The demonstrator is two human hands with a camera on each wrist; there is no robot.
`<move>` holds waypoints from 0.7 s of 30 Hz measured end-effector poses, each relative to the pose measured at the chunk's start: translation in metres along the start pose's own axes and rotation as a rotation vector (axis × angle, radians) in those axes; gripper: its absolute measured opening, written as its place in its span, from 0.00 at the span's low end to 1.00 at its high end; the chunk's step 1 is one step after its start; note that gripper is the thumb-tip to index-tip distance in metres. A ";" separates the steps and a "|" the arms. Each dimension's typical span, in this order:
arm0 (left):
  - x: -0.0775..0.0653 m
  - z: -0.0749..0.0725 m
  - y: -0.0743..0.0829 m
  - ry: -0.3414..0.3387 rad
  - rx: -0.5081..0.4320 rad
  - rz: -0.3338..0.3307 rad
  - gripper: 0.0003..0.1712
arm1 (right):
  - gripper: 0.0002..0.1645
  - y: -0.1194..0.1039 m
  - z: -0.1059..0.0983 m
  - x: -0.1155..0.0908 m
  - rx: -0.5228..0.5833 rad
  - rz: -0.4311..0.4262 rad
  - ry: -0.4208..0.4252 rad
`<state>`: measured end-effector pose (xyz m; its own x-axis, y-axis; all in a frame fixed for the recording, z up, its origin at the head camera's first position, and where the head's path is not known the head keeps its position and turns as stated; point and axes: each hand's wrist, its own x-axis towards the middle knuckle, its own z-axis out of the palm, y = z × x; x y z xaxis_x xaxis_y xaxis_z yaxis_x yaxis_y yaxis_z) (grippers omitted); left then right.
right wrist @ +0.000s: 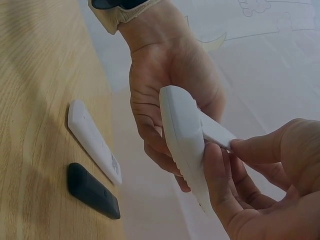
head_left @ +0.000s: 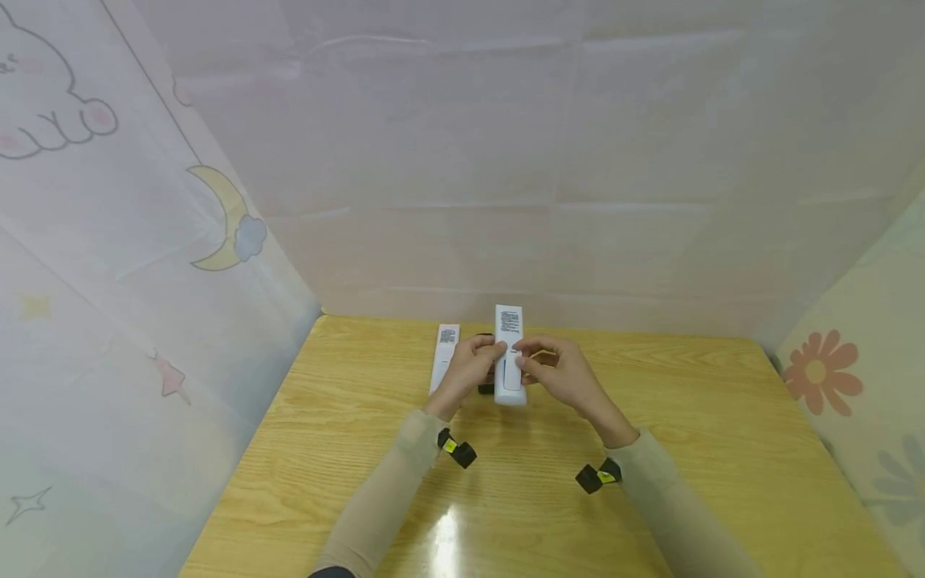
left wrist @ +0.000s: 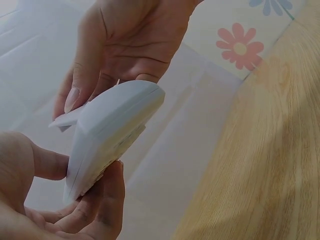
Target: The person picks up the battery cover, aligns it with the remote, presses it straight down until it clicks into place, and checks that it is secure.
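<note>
A white remote control [head_left: 509, 321] is held above the table, its labelled back facing up in the head view. My left hand [head_left: 468, 368] grips its left side, thumb on one edge and fingers curled under the button side, as the left wrist view shows. My right hand [head_left: 565, 376] pinches the battery cover [right wrist: 216, 131] between thumb and fingers. In the right wrist view the cover is tilted up, standing away from the remote's back at an angle. The inside of the battery compartment is mostly hidden.
A second white remote [right wrist: 94, 142] lies on the wooden table [head_left: 347, 417] left of the held one. Beside it is a black remote [right wrist: 92, 191], partly covered by the left hand in the head view. A pale curtain [head_left: 448, 160] hangs behind the table's far edge.
</note>
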<state>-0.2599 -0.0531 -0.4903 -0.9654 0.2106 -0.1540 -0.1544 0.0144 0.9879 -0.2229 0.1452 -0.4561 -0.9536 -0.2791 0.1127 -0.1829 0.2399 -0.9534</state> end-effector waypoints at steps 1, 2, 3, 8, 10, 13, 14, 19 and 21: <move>0.000 0.000 0.000 0.002 0.001 -0.001 0.29 | 0.16 0.000 0.000 0.000 -0.005 0.000 0.001; 0.000 0.000 0.001 0.003 0.000 -0.001 0.29 | 0.16 0.000 0.000 0.000 -0.010 0.000 0.002; 0.000 0.001 0.001 0.004 0.000 -0.003 0.29 | 0.16 0.000 0.000 0.000 -0.015 0.001 0.003; 0.000 0.001 0.001 0.002 -0.010 -0.004 0.29 | 0.16 0.001 0.000 -0.001 -0.033 -0.012 0.010; 0.000 0.001 0.001 0.003 -0.012 -0.001 0.29 | 0.15 0.002 0.000 0.000 -0.043 -0.022 0.016; 0.000 0.002 0.001 0.006 -0.011 0.000 0.29 | 0.14 0.004 0.001 0.000 -0.060 -0.033 0.026; 0.000 0.002 0.000 0.008 -0.011 0.000 0.29 | 0.14 0.005 0.001 0.000 -0.066 -0.034 0.029; 0.000 0.003 0.000 0.009 -0.018 0.003 0.30 | 0.14 0.005 0.001 0.000 -0.070 -0.044 0.029; -0.001 0.003 0.000 0.006 -0.019 0.004 0.30 | 0.14 0.005 0.001 0.000 -0.073 -0.046 0.028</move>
<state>-0.2586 -0.0503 -0.4903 -0.9671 0.2050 -0.1506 -0.1548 -0.0047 0.9879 -0.2235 0.1460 -0.4611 -0.9501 -0.2651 0.1645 -0.2424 0.2951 -0.9242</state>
